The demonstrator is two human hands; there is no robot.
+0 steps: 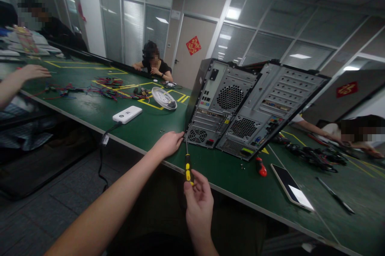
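Two computer towers [230, 96] stand side by side, their metal backs with vents and ports facing me. My right hand [200, 194] is closed around the yellow-and-black handle of a screwdriver [188, 166]. Its shaft points up and away, and the tip meets the lower left corner of the left tower's back. My left hand [171, 144] is at that same corner, fingers drawn together and fingertips against the case edge. Whatever those fingertips may pinch is hidden. Small screws [162, 131] lie on the table left of the tower, and more screws [242, 166] lie in front of the right one.
On the green table [90, 107] are a white power bank [127, 115] with a cable, a white round grille [164, 98] and tangled wires. At right lie a red screwdriver [261, 167], a phone [291, 187], a pen [335, 195] and black cables [313, 156]. Other people sit around.
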